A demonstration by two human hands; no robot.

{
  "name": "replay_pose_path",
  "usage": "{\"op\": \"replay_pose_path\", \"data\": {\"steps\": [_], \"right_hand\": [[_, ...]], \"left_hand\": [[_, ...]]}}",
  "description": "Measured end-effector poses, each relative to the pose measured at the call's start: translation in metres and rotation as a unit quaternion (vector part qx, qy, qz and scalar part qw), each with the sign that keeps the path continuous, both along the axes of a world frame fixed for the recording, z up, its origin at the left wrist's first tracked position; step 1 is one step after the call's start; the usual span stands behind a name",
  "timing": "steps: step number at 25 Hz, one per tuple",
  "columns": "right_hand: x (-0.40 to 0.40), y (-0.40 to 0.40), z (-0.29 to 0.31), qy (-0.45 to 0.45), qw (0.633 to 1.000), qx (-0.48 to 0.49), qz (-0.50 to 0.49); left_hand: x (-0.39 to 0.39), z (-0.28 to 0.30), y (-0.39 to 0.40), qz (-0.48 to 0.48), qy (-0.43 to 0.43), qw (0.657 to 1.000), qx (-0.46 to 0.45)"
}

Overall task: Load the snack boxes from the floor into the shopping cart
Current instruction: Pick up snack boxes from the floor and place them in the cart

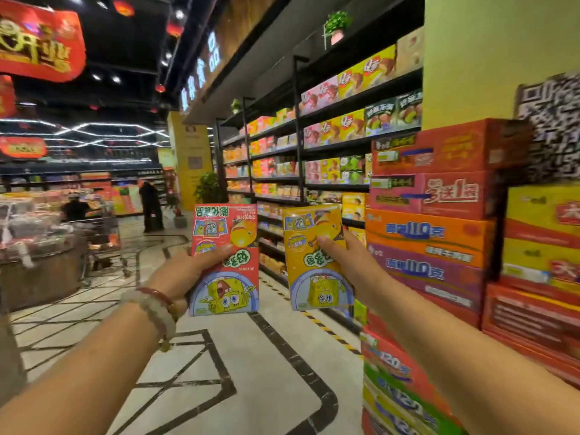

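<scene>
- Left hand [185,274] grips a red cardboard snack box [224,260], upright, at centre.
- Right hand [348,262] grips a yellow cardboard snack box [315,257], just beside at 3 o'clock.
- Wire shopping cart [100,237] stands at 9 o'clock, well apart.

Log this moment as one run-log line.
left hand: holds red box | right hand: holds yellow box | boxes: raised, apart | cart: far left, down aisle
</scene>
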State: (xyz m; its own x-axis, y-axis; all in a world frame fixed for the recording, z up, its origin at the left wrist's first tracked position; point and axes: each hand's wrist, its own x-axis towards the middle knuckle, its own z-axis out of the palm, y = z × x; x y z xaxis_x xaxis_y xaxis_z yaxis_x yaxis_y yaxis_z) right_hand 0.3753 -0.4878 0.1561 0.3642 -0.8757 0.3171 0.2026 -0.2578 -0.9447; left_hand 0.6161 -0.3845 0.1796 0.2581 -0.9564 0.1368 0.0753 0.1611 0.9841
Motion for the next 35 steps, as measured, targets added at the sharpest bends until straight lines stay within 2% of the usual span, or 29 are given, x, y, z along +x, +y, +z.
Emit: {"op": "replay_pose_path", "data": {"steps": [2,6,10,13,19,23,26,29,35], "right_hand": [[-0.049,0.014,0.001,0.002,0.999,-0.002,-0.048],[-0.184,0.066,0.01,0.005,0.984,-0.01,-0.179],[-0.329,0.153,0.016,0.009,0.95,-0.019,-0.31],[-0.431,0.233,0.017,0.013,0.912,-0.011,-0.41],[-0.599,0.396,0.002,0.004,0.804,-0.004,-0.595],[-0.686,0.476,-0.018,-0.003,0.734,0.009,-0.679],[-0.75,0.534,-0.035,-0.011,0.679,0.012,-0.734],[-0.804,0.597,-0.05,-0.035,0.606,0.022,-0.794],[-0.874,0.739,-0.083,-0.075,0.479,0.034,-0.874]], "left_hand": [[-0.038,0.003,-0.008,-0.036,0.005,0.999,-0.002],[-0.156,0.009,-0.019,-0.17,0.006,0.985,-0.011],[-0.306,0.013,-0.006,-0.299,0.018,0.954,-0.012],[-0.428,0.011,0.021,-0.389,0.019,0.921,0.005],[-0.66,-0.014,0.096,-0.558,0.004,0.829,0.036],[-0.795,-0.023,0.144,-0.642,-0.025,0.765,0.038],[-0.901,-0.035,0.181,-0.706,-0.044,0.706,0.033],[-1.003,-0.049,0.227,-0.767,-0.053,0.639,0.024],[-1.161,-0.084,0.367,-0.854,-0.07,0.514,0.038]]}}
